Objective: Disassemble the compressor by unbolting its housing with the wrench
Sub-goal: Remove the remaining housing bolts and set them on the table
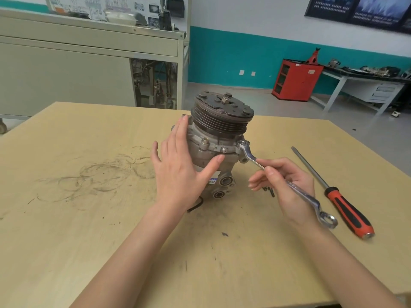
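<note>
The right hand (287, 185), at four o'clock from the compressor (213, 138), pinches the wrench (309, 197) by its shank between curled fingers and thumb. A screwdriver (347, 210) lies at its three o'clock. The left hand (178, 174), fingers straight and spread, rests against the compressor's nine o'clock side. The wrench's far end sits at the housing's three o'clock edge. The compressor stands pulley-up mid-surface (89, 218).

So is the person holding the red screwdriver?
No, the screwdriver lies untouched on the table beside the right hand, which grips the wrench instead.
</note>
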Motion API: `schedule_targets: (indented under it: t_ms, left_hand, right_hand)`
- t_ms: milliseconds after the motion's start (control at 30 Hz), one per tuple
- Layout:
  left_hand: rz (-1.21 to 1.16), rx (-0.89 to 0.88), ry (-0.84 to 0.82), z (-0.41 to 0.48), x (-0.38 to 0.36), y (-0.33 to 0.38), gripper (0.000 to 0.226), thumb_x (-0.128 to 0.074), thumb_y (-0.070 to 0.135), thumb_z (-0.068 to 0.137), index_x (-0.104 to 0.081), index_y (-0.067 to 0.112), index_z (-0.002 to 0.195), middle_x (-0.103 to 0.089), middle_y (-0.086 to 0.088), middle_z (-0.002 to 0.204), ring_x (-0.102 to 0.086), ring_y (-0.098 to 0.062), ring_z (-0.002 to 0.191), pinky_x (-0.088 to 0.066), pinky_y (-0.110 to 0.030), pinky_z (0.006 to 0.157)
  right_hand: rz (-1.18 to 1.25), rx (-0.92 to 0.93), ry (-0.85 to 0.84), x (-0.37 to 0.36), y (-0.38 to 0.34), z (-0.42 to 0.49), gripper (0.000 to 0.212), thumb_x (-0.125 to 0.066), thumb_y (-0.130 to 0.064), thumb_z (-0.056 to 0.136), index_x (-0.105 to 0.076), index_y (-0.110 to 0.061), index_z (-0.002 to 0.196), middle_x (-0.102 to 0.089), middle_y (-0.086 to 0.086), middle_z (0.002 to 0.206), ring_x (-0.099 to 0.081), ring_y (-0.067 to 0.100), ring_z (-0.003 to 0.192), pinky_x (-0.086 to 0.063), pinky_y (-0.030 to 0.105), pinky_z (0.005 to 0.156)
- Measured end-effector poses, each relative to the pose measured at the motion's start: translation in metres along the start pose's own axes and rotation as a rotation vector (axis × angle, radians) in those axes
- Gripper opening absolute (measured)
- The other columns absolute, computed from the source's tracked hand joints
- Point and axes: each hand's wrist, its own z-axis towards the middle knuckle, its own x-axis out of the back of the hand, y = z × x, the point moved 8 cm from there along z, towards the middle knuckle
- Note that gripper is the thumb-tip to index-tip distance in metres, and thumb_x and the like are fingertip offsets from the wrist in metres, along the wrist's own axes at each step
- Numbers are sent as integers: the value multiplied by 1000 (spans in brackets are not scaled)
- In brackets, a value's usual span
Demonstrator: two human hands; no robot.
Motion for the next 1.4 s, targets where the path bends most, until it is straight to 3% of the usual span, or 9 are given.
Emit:
schedule_targets:
  t_ms: [200, 367, 600, 733, 900, 1033, 1233, 1333, 1400]
  left_hand:
    - [-1, 3, -3, 0, -1, 0, 96, -39, 72, 79, -24, 14, 153, -42, -4, 151, -39, -22, 138, -16, -54, 117]
    - [1, 6, -4, -1, 0, 0, 95, -38, 72, 79, -24, 13, 153, -41, -3, 151, -38, -21, 139, -15, -54, 117]
    - [4, 7, -10, -2, 1, 1, 95, -36, 71, 79, -24, 13, 153, -42, -4, 151, -40, -21, 137, -14, -53, 117]
    - [3, 7, -7, -2, 1, 2, 95, -35, 71, 79, -26, 11, 152, -42, -4, 150, -41, -21, 136, -14, -52, 117]
    - [17, 5, -1, -2, 1, 2, 95, -35, 71, 80, -26, 11, 152, -42, -5, 151, -42, -23, 136, -16, -52, 116]
    - [11, 1, 7, -3, 1, 2, 94, -37, 71, 80, -26, 11, 152, -43, -5, 150, -43, -23, 134, -17, -52, 115]
    - [24, -1, 2, -3, 0, 2, 95, -36, 71, 80, -27, 10, 152, -42, -4, 150, -44, -23, 133, -18, -53, 115]
    - [22, 2, 4, -3, 0, 3, 94, -36, 69, 79, -27, 10, 152, -41, -5, 151, -45, -24, 133, -19, -53, 115]
    - [16, 4, 6, -3, 1, 3, 94, -35, 69, 79, -27, 10, 152, -41, -5, 152, -45, -24, 133, -19, -53, 115]
  right_hand:
    - [459, -376, -281, 6, 40, 33, 23, -81, -32, 71, -76, -18, 88, -71, 5, 72, -67, 17, 65, -55, 26, 60]
    - [633, -565, -376, -12, 74, 62, 28, -90, -29, 59, -75, -14, 78, -69, 1, 63, -65, 8, 55, -54, 15, 55]
    - [644, -539, -232, -5, 67, 70, 34, -88, -41, 57, -77, -11, 70, -67, 2, 59, -63, 8, 52, -52, 15, 51]
    - [245, -363, -53, 22, 21, 56, 40, -53, -40, 88, -78, -13, 72, -69, 7, 62, -65, 18, 55, -52, 22, 54]
    - [-482, 17, 107, 3, -62, 16, 38, -55, -46, 86, -73, -17, 68, -66, 4, 57, -63, 20, 49, -53, 29, 51]
    - [-1067, 432, 36, -54, -98, -2, 45, -50, -30, 93, -62, -2, 59, -45, -1, 47, -40, 21, 38, -37, 32, 40]
    - [-1350, 501, 86, -72, -93, -4, 40, -62, -23, 91, -54, -5, 56, -46, 7, 48, -27, 20, 43, -23, 22, 42]
    - [-1451, 542, 64, -84, -89, -8, 32, -73, -17, 82, -56, -7, 57, -50, 6, 49, -42, 22, 37, -22, 19, 42]
    - [-1541, 587, 100, -95, -90, -11, 32, -59, -20, 86, -55, -10, 56, -50, 4, 50, -48, 19, 38, -20, 18, 41]
